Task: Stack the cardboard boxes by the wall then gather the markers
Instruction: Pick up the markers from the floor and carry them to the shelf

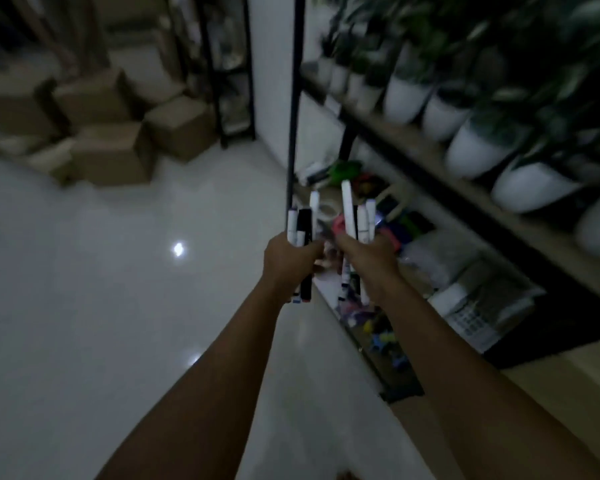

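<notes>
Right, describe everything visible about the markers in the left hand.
The left hand grips a bundle of markers, roughly upright. At least three show: two white barrels and one black, looking like plastic. Their ends stick out above and below the fist, with coloured tips at the bottom. They touch each other and the hand only. Blur hides finer detail.

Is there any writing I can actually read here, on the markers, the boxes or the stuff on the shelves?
None can be read.
Markers in the left hand: dark marks on the barrels, too blurred.
Markers in the right hand: faint print, too blurred.
Cardboard boxes: no lettering shows.
White pack on the lower shelf: a grid of marks, too small to read.
</notes>
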